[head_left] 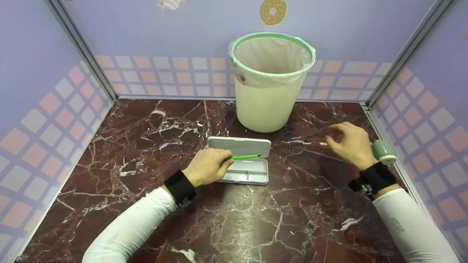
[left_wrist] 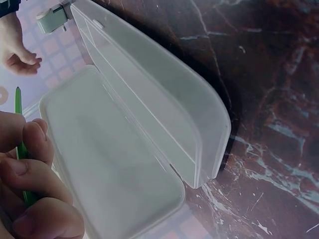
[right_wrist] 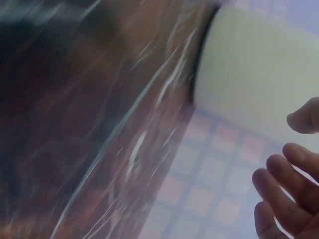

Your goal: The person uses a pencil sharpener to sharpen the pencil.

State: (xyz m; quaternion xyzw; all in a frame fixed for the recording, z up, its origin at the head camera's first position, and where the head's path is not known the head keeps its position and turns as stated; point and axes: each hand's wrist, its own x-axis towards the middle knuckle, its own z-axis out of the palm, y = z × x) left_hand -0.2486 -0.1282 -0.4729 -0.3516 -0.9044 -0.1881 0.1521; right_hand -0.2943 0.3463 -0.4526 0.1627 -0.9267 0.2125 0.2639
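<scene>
A bright green pencil [head_left: 245,157] with a dark tip is pinched in my left hand [head_left: 209,165], pointing to the right. Below that hand lies an open white pencil case [head_left: 258,178], its lid [head_left: 239,146] raised at the back. The case has divided compartments, and the hand hides its left part. In the left wrist view, fingers curl round the green pencil [left_wrist: 29,197] beside the case lid [left_wrist: 114,154]. My right hand [head_left: 349,142] is in the air at the right, fingers loosely bent, holding nothing. Near its wrist is a small green sharpener-like object [head_left: 383,150].
A tall pale bin [head_left: 265,106] with a green rim and a plastic liner stands at the back, behind the pencil case. Patterned panels [head_left: 164,76] wall in the dark red marble-look table [head_left: 146,146] at the back and sides.
</scene>
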